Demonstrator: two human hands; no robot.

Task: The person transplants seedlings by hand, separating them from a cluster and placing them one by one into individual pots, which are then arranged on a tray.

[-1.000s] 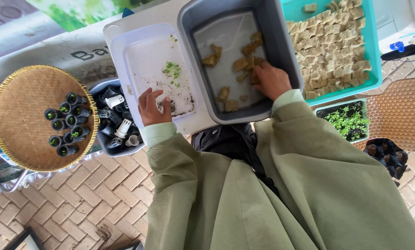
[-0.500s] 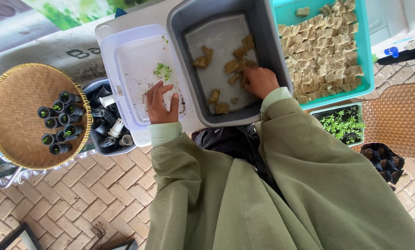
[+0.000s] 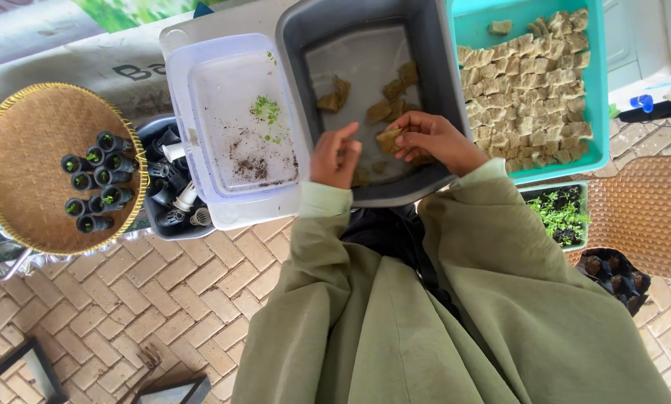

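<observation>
Head view: right hand (image 3: 432, 138) pinches a brown cube (image 3: 388, 140) over the grey tub (image 3: 440, 67), left hand (image 3: 335, 157) loosely curled beside it, holding nothing; keep the pinch gentle so the cube stays whole.

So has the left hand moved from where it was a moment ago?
Yes. The left hand has gone rightward, off the clear tray and over the grey tub, close to the right hand.

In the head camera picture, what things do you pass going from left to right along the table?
Round woven tray → clear plastic tub → grey tub → turquoise tray of brown cubes.
</observation>
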